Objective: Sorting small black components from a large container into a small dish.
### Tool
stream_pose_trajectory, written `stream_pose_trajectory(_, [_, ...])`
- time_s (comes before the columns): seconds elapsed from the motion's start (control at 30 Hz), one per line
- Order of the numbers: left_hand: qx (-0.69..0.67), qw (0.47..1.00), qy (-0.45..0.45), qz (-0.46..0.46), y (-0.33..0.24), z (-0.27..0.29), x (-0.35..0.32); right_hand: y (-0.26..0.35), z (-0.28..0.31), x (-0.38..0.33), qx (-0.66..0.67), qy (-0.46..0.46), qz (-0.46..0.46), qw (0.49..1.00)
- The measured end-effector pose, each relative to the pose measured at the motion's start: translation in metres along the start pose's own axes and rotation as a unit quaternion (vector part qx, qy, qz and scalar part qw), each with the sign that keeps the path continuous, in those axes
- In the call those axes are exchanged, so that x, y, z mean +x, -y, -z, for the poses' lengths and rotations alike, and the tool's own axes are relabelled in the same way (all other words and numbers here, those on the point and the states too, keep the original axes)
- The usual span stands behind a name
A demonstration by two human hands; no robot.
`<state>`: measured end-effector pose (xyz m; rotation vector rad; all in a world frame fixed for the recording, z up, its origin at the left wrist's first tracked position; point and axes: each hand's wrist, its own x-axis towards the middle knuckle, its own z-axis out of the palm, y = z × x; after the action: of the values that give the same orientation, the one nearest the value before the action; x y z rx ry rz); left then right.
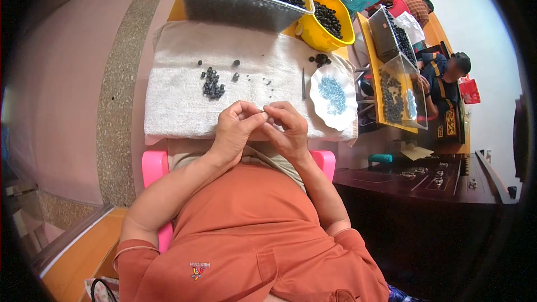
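Observation:
My left hand [238, 128] and my right hand [291, 134] meet at the near edge of a white towel [173, 95]. Both are closed, with thumbs and forefingers pinched together at the tips. Whatever sits between those fingertips is too small to make out. Beyond my left hand lies a loose pile of small black caps [212, 85], with a few single ones farther off. Tiny dark bits are scattered on the towel past my fingers. To the right, a white scalloped plate [337, 121] holds small pale-blue pieces [331, 94]. Beside it rests a thin dark tool, perhaps tweezers [304, 83].
A clear bin [240, 8] heaped with black caps stands at the far edge, next to a yellow basket [345, 25] partly filled with them. More black caps [321, 60] lie near the plate. At right, another person [444, 78] sits by a second table [386, 114] with bins.

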<state>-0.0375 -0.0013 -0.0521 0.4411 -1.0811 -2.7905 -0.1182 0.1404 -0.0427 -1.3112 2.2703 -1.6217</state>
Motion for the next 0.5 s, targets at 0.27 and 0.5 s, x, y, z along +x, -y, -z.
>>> stream_pose_trajectory(0.27, [0.008, 1.000, -0.016, -0.008, 0.004, 0.000, 0.002, 0.003, 0.001, 0.007, -0.076, -0.029, 0.066, 0.994])
stream_pose_trajectory(0.5, [0.009, 1.000, 0.000, -0.008, 0.005, 0.002, 0.001, 0.009, 0.004, 0.012, -0.113, -0.034, 0.083, 0.990])
